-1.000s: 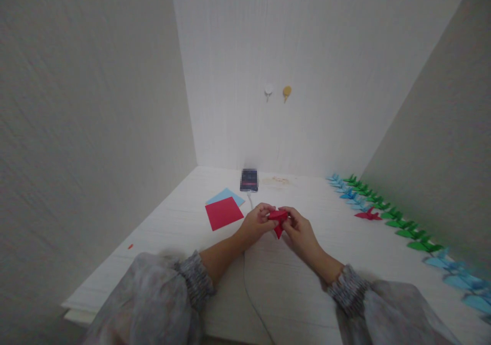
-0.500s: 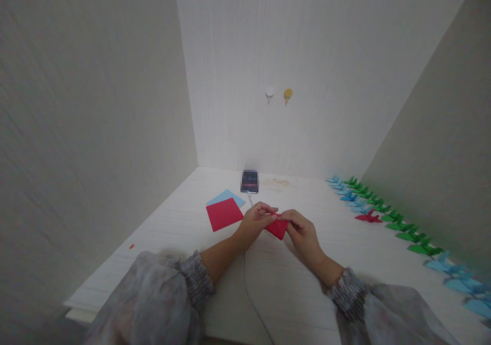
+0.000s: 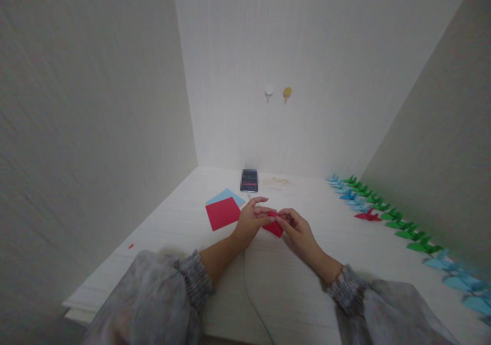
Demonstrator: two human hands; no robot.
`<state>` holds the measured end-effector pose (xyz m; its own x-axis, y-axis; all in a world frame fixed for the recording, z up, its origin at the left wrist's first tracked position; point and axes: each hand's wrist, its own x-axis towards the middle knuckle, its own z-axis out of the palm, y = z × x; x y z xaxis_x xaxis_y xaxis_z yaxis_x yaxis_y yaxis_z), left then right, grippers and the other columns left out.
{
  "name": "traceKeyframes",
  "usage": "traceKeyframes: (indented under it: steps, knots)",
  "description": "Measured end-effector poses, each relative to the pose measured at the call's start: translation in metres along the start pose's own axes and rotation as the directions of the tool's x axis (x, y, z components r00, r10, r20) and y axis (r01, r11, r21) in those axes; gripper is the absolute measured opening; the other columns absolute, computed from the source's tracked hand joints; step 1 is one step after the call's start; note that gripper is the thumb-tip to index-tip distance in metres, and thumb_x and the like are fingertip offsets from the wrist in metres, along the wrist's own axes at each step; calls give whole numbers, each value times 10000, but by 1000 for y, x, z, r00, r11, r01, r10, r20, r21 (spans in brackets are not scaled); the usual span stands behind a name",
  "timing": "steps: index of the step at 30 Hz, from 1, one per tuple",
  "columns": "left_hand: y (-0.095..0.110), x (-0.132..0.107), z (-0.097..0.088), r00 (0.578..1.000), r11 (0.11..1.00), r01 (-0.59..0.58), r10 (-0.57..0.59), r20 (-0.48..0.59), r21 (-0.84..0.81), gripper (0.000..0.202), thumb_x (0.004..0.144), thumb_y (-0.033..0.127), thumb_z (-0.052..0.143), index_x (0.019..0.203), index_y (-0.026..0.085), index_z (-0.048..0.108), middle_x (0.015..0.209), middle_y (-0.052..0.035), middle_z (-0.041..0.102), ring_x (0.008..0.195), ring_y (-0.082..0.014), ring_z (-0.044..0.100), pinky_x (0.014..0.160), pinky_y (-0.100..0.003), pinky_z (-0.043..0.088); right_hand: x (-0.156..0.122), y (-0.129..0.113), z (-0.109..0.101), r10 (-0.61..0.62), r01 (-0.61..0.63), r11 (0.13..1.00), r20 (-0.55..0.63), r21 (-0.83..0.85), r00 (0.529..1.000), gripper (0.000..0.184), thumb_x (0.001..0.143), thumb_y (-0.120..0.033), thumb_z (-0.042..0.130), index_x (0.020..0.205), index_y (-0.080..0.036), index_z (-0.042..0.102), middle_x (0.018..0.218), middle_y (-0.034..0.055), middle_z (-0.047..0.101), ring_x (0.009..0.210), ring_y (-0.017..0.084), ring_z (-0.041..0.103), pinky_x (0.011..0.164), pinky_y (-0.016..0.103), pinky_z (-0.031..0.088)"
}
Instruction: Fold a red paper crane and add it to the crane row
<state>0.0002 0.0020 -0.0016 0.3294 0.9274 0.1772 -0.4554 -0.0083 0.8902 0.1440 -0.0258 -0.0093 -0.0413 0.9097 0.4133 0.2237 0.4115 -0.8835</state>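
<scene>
Left grip (image 3: 247,225) has widened, folded red paper (image 3: 273,229) between it and right grip (image 3: 300,231).

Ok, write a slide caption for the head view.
Left hand and right hand pinch a folded red paper at a white table, paper birds lined up on the right.

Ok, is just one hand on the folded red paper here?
No, the left hand and the right hand both have fingers on the folded red paper.

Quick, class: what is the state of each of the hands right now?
Left hand: closed, pinching the folded red paper.
Right hand: closed, pinching the same paper.
</scene>
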Motion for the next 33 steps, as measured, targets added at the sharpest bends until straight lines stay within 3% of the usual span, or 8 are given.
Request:
traceKeyframes:
  steps: [8, 19, 25, 29, 33]
  knots:
    - [0, 1, 1, 997, 997, -5, 10, -80, 73, 522, 548, 244, 702, 1000, 152, 458, 754, -75, 665, 630, -152, 610, 648, -285, 457, 1, 3, -2, -44, 41, 993, -29, -109, 999, 126, 733, -311, 539, 767, -195, 575, 729, 33, 610, 683, 165, 554, 646, 280, 434]
    - [3, 1, 5, 975, 999, 20, -28, -219, -41, 397, 558, 247, 687, 864, 151, 452, 627, -23, 632, 538, -131, 585, 552, -252, 448, 1, -3, 4, -27, 23, 998, -82, -52, 996, 99, 703, -276, 568, 747, -187, 578, 699, 23, 601, 668, 161, 540, 633, 283, 424]
    - [2, 3, 4, 986, 996, 45, -56, -156, -73, 398, 620, 309, 640, 925, 149, 442, 691, -52, 641, 573, -128, 593, 557, -246, 447, 1, 3, 4, 21, -15, 998, -95, 66, 995, 107, 695, -272, 586, 749, -183, 563, 701, 17, 589, 665, 154, 537, 622, 275, 426]
    - [0, 1, 3, 997, 1000, 19, -21, -79, -15, 482, 539, 251, 705, 931, 141, 447, 687, -43, 642, 562, -128, 587, 567, -250, 444, 2, 5, 2, 18, -2, 992, -125, 125, 992, 169, 695, -264, 593, 840, -203, 533, 711, 1, 575, 660, 146, 534, 610, 267, 422]
    - [-2, 0, 2, 997, 1000, -10, 10, -74, 12, 457, 528, 235, 709, 900, 136, 462, 650, -24, 631, 550, -124, 582, 564, -245, 438, 1, -1, 2, -83, 81, 997, -127, -21, 988, 140, 707, -252, 580, 829, -205, 532, 748, 10, 554, 716, 158, 520, 663, 287, 414]
